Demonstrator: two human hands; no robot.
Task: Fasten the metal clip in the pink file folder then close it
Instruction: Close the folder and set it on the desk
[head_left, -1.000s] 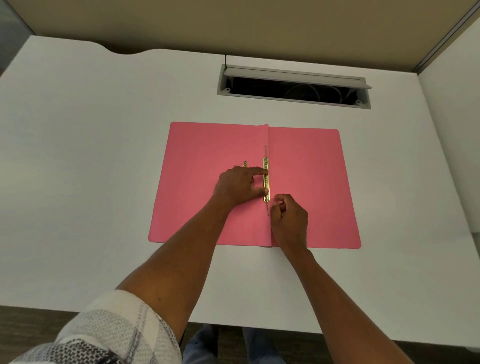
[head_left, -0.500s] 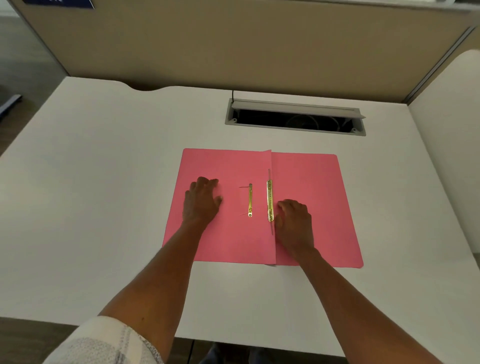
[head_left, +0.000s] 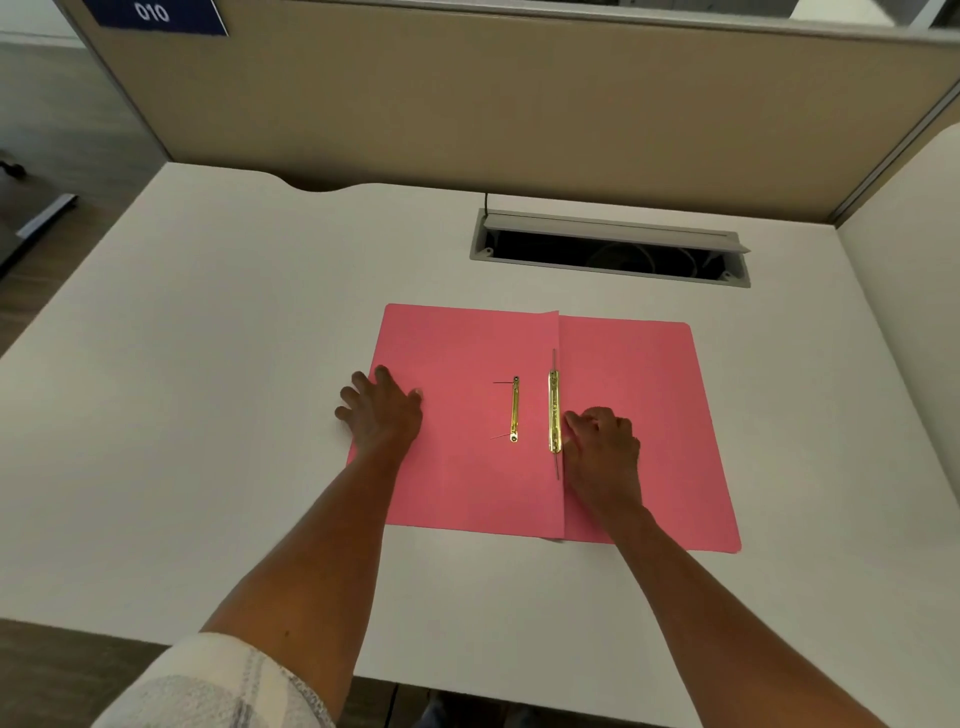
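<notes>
Lying open on the desk (head_left: 208, 415) — pink file folder (head_left: 649, 405), both flat-spread hands (head_left: 384, 415) resting on it

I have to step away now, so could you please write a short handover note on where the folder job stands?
Left hand: open, flat on the left edge of the pink folder, holding nothing.
Right hand: fingers curled, resting on the right leaf beside the long gold clip at the spine.
A shorter gold bar lies on the left leaf.
Done: clip looks pressed flat.
Left: confirm it is fastened, then close the folder, still open on the white desk.

Open pink folder (head_left: 639, 395), gold clip (head_left: 554, 410) flat
</notes>
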